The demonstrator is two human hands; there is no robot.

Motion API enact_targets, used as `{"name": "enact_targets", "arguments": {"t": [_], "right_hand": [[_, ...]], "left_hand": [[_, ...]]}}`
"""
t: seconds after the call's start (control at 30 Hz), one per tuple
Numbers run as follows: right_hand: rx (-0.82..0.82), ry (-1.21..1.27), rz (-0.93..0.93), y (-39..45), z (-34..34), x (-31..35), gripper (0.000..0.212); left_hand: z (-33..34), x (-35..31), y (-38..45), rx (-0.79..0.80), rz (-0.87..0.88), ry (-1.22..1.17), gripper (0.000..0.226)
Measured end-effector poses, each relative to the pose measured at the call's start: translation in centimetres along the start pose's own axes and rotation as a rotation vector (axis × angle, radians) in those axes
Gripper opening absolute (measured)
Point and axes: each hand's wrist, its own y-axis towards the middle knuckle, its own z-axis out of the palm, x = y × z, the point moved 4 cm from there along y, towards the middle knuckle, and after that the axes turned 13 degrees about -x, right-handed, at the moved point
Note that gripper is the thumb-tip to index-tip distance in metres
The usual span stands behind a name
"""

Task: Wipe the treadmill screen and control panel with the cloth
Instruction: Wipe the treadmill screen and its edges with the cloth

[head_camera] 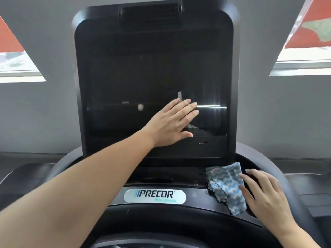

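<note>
The treadmill's dark screen (154,72) fills the middle of the view, switched off and glossy. My left hand (172,122) lies flat on its lower right part, fingers stretched out, holding nothing. Below the screen runs the black control panel (161,176). A blue and white patterned cloth (225,185) lies crumpled on the panel's right side. My right hand (263,192) rests just right of the cloth, fingers spread, fingertips touching its edge without gripping it.
A white oval PRECOR badge (155,195) sits on the console's front rim. Grey curved handrails (268,163) flank the console. Behind is a grey wall with bright windows at left (16,67) and right (304,56).
</note>
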Motion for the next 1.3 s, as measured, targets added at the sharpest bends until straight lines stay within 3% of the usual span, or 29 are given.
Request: {"name": "enact_targets", "arguments": {"t": [0.17, 0.37, 0.6, 0.87, 1.03, 1.13, 1.3], "right_hand": [[0.057, 0.073, -0.173, -0.3, 0.5, 0.7, 0.043], [0.394, 0.142, -0.614, -1.6, 3.2, -0.3, 0.064], [0.550, 0.212, -0.790, 1.6, 6.1, 0.7, 0.072], [0.698, 0.362, -0.721, 4.1, 8.3, 7.9, 0.072], [0.748, 0.391, -0.682, 6.5, 9.5, 14.5, 0.076], [0.950, 0.520, -0.583, 7.2, 10.6, 18.8, 0.089], [0.817, 0.370, -0.627, 6.4, 8.4, 12.9, 0.081]], "left_hand": [[0.1, -0.6, 0.0, 0.023, 0.030, -0.001, 0.073], [0.7, -0.4, -1.2, 0.075, 0.055, 0.058, 0.073], [1.7, 0.4, -2.0, 0.082, 0.121, 0.123, 0.075], [0.8, 0.5, -2.4, 0.058, 0.198, 0.116, 0.071], [-0.3, 3.5, -4.0, 0.143, 0.228, 0.170, 0.072], [-0.6, 4.5, -4.6, 0.195, 0.246, 0.156, 0.073], [-0.5, 4.9, -4.5, 0.206, 0.258, 0.111, 0.073]]}}
